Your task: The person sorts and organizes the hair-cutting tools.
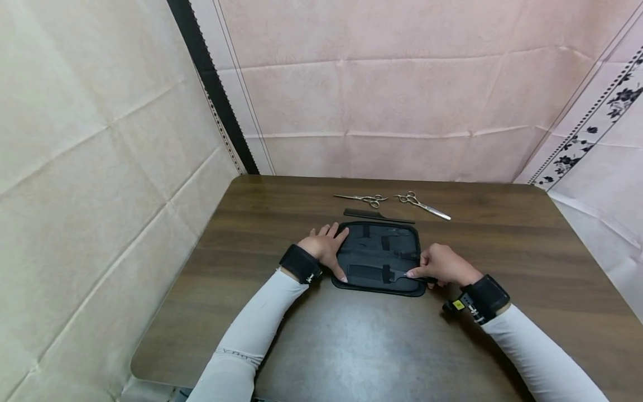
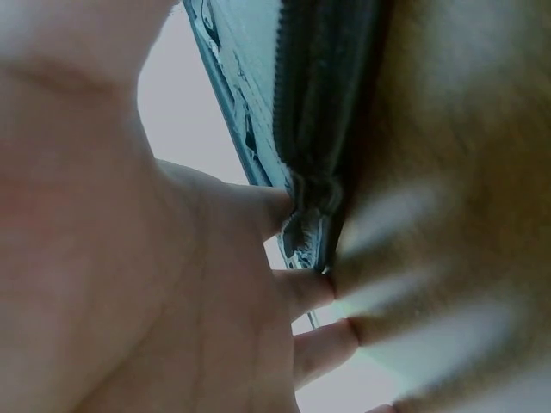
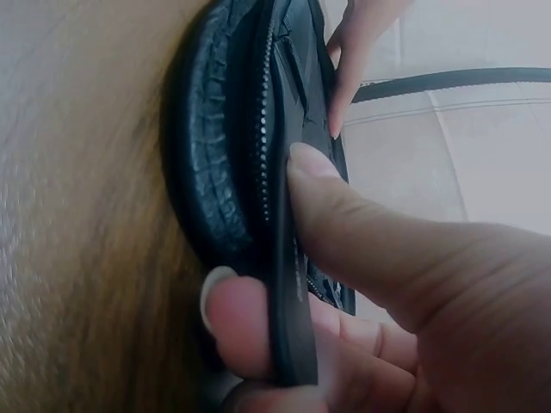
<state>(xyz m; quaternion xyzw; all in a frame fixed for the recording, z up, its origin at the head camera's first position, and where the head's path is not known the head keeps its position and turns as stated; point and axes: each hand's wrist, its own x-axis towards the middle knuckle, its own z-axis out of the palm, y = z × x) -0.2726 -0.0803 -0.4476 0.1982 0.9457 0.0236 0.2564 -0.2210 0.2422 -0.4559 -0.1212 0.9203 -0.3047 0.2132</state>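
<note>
A black zip case (image 1: 370,245) lies unfolded on the table, its inside with elastic loops facing up. My left hand (image 1: 325,247) rests along the case's left edge, fingers spread; the zip edge (image 2: 297,95) passes by those fingers in the left wrist view. At the near right of the case, my right hand (image 1: 446,264) pinches the thin handle of a black comb (image 3: 291,284) between thumb and fingers. The wide part of this comb (image 1: 365,272) lies flat in the case, under an elastic loop. Its teeth cannot be made out.
Beyond the case lies another black comb (image 1: 364,213). Behind it are silver scissors (image 1: 359,197), and to their right a second pair, apparently thinning scissors (image 1: 427,208). The brown wooden table (image 1: 241,223) has rounded corners, with pale cloth (image 1: 402,100) hanging behind.
</note>
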